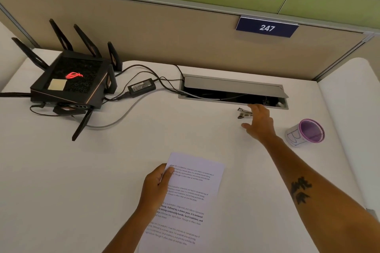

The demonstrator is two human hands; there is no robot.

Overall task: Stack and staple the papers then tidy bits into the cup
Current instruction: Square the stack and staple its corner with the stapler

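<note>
Two hands: left hand [157, 185] pinching papers [185, 201] steady, lower centre; right hand [259, 122], grip spread, reaching for stapler [244, 112].

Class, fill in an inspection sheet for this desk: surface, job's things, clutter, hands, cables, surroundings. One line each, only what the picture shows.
Surface: white desk with an open grey cable hatch at the back.
Job's things: printed white paper sheets near the front edge; small metal stapler by the hatch; purple-rimmed cup on the right.
Clutter: black antenna router with a red logo, black power adapter.
Hands: left hand grips the papers' left edge; right hand reaches, fingers open, at the stapler.
Cables: black and grey cables run from router and adapter into the hatch.
Surroundings: beige partition bearing a blue sign "247"; green wall above.
</note>
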